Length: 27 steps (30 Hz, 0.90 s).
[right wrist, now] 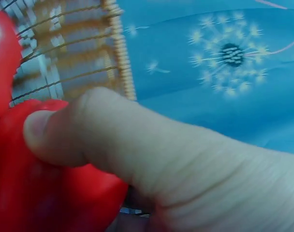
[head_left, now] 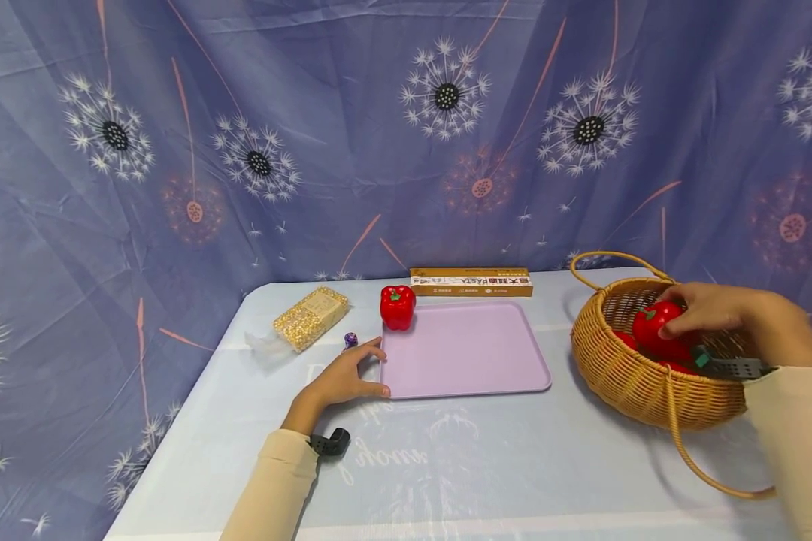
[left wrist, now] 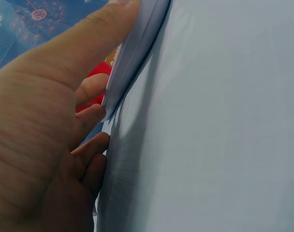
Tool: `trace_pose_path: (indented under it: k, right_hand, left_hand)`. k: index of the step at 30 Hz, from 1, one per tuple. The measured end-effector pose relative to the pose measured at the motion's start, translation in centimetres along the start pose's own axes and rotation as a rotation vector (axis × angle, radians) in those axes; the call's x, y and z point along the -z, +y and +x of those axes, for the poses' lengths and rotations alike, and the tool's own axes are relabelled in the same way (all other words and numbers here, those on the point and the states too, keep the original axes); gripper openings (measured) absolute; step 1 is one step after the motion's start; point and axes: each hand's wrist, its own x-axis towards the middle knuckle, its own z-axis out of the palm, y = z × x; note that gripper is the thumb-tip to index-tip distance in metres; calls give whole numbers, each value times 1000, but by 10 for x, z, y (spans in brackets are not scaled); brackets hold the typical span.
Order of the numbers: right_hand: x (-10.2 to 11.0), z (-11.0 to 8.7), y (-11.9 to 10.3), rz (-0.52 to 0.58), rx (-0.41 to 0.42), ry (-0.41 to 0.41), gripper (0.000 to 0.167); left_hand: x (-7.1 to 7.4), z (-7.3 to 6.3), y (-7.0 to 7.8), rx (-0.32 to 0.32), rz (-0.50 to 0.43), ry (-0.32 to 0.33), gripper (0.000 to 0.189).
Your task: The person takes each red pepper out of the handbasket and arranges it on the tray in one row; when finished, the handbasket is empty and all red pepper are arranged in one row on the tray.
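Note:
My right hand [head_left: 707, 309] holds a red bell pepper [head_left: 652, 328] with a green stem at the mouth of a wicker basket [head_left: 612, 376]. In the right wrist view the thumb lies across the glossy pepper [right wrist: 50, 188]. More red pieces sit below it in the basket, partly covered. At the left end of a pale purple tray [head_left: 470, 353], my left hand [head_left: 345, 378] has its thumb and fingertips right at the rim, fingers loosely spread. Another red bell pepper [head_left: 398, 308] stands at the tray's back left corner.
A bag of yellow corn kernels [head_left: 311, 318] lies at the back left, with a small purple item [head_left: 350, 340] near the left fingers. Behind the tray lies a long pasta box [head_left: 471, 282]. One basket handle [head_left: 707, 469] hangs down towards the front; a dandelion-print curtain [head_left: 352, 150] rises behind the table.

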Motion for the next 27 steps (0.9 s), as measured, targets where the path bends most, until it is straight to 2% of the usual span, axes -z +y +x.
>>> trace_pose_path:
  k: [7, 13, 21, 27]
  right_hand:
    - [10, -22, -16, -59, 71, 142, 62]
    - [17, -34, -33, -26, 93, 224, 63]
    - [21, -33, -50, -20, 182, 362, 61]
    - [18, -25, -69, 72, 274, 411, 62]
  left_hand:
    - [0, 0, 1, 2, -3, -4, 61]
    - [0, 1, 0, 2, -12, -9, 61]
    - [1, 1, 0, -7, -8, -10, 62]
    - [0, 2, 0, -3, -6, -12, 62]
